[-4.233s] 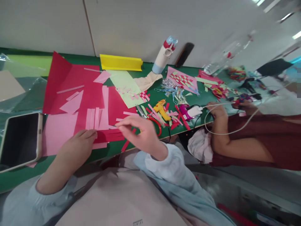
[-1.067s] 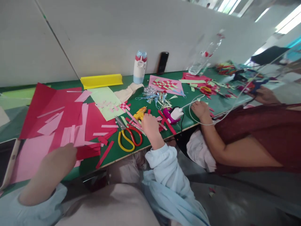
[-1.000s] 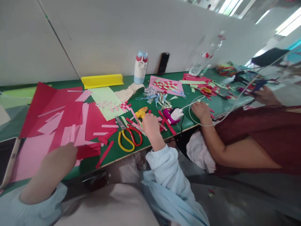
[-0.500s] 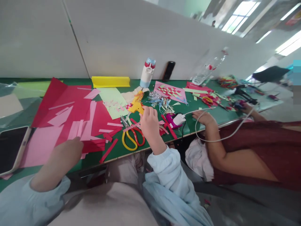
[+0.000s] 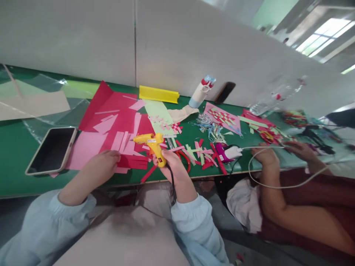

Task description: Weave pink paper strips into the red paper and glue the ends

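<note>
At the green counter [image 5: 16,173]: right grip [image 5: 170,168] on yellow glue gun [image 5: 149,140], nozzle toward pink paper strips [image 5: 122,142]

Right grip closed around the handle of the yellow glue gun, raised just above the green counter, black cord trailing down over the wrist. Barrel level, long axis running left to right, nozzle aimed left over the pink paper strips. Left grip [image 5: 101,166] palm-down and unclenched, holding nothing, fingertips pressing the near edge of a stack of red paper strips [image 5: 134,162]. Nozzle tip up and to the right of the left grip, near but apart. Strips closer to the left grip than to the right. Smartphone [image 5: 51,149] face-up further left. Far right, a co-worker's hand [image 5: 266,155] beside a purple glue gun [image 5: 222,151].
</note>
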A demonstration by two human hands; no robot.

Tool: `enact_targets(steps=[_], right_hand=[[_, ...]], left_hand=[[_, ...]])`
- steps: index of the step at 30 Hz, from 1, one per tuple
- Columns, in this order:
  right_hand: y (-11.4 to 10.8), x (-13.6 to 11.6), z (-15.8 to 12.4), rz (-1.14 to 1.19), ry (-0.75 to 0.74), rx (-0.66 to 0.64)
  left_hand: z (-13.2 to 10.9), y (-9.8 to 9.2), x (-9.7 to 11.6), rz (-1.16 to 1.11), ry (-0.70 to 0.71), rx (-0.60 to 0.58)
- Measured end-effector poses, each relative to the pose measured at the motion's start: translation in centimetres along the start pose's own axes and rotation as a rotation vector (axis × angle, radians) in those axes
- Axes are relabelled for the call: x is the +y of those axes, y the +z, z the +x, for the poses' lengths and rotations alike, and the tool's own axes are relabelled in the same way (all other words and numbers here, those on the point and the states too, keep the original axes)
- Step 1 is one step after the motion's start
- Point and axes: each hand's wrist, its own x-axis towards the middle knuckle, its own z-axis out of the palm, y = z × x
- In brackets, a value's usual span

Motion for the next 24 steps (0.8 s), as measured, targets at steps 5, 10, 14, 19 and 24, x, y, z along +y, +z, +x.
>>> enact_targets(steps=[5, 10, 14, 19, 24], right_hand=[[1.1, 2.1, -1.3, 0.192, 0.12, -0.01], [1.9, 3.3, -1.9, 0.201, 0.128, -0.035], [2.2, 3.4, -2.1, 0.176, 0.128, -0.034], [1.5, 2.7, -3.4, 0.058, 0.112, -0.016], [0.8, 1.9, -5.4, -0.114, 0.04, 0.027]], left_hand=[[-0.4, 0.5, -0.7, -0.075, 0.012, -0.013], [-0.6, 0.6, -0.8, -0.125, 0.032, 0.022], [-0.8, 1.0, -1.1, -0.133, 0.059, 0.05], [-0.9, 0.9, -0.9, -0.114, 0.098, 0.052], [-1.1, 1.2, -1.1, -0.148, 0.093, 0.049]])
